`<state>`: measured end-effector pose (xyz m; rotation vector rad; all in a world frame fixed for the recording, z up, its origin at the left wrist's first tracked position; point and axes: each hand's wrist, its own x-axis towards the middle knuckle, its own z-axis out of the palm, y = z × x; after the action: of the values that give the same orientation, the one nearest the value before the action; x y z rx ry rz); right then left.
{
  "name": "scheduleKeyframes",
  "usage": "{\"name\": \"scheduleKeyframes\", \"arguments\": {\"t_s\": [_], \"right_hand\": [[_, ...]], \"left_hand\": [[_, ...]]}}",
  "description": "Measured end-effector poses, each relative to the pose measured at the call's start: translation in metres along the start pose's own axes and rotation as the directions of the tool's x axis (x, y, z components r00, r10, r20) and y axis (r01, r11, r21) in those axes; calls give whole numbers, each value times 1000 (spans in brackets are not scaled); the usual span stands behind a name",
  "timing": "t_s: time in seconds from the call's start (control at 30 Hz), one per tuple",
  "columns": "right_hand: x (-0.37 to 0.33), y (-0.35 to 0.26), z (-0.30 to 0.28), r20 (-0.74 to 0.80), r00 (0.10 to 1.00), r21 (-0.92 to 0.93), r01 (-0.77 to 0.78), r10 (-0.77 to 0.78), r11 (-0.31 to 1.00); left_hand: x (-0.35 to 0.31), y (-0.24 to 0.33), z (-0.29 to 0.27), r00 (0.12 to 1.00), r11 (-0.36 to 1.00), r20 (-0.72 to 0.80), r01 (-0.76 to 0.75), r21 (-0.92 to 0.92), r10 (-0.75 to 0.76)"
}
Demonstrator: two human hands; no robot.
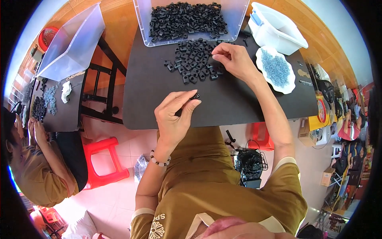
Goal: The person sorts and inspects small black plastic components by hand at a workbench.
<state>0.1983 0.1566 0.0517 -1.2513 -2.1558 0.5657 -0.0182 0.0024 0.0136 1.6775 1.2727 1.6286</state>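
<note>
Left hand (174,113): low, nearest the body, thumb and fingertips pinching one black plastic fitting (195,96). That fitting sits at the tips, facing the right hand; mostly covered, its long axis unreadable.

Right hand (237,61): farther out and to the right, thumb and index nearly meeting at the right edge of the loose pile of black fittings (190,63). Cannot tell whether anything is between the tips. Nearer hand to the pile: the right. From the left hand, the pile lies straight outward, a bare strip of tabletop (149,85) between.

Scalloped white plate (291,82) of small translucent bluish pieces (275,69): just right of the right wrist.
</note>
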Motion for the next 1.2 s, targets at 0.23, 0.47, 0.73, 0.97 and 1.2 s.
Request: {"name": "scheduleKeyframes", "arguments": {"t_s": [0.23, 0.47, 0.73, 0.97, 1.2], "right_hand": [[-26, -35, -10, 46, 998, 409, -63, 49, 910], [-67, -55, 9, 232, 973, 771, -188, 6, 609], [-73, -57, 21, 258, 965, 753, -229, 43, 618], [-75, -56, 24, 280, 958, 762, -260, 61, 593], [-78, -56, 26, 285, 953, 722, -284, 103, 630]], "left_hand": [[-1, -7, 0, 993, 976, -29, 108, -188, -116], [0, -10, -3, 1000, 984, 20, 25, -175, -22], [0, -11, -3, 995, 987, 29, -88, -131, 93], [0, -9, 0, 994, 990, 20, -101, -98, 104], [-1, -8, 3, 981, 981, -6, -193, 18, 193]]}}
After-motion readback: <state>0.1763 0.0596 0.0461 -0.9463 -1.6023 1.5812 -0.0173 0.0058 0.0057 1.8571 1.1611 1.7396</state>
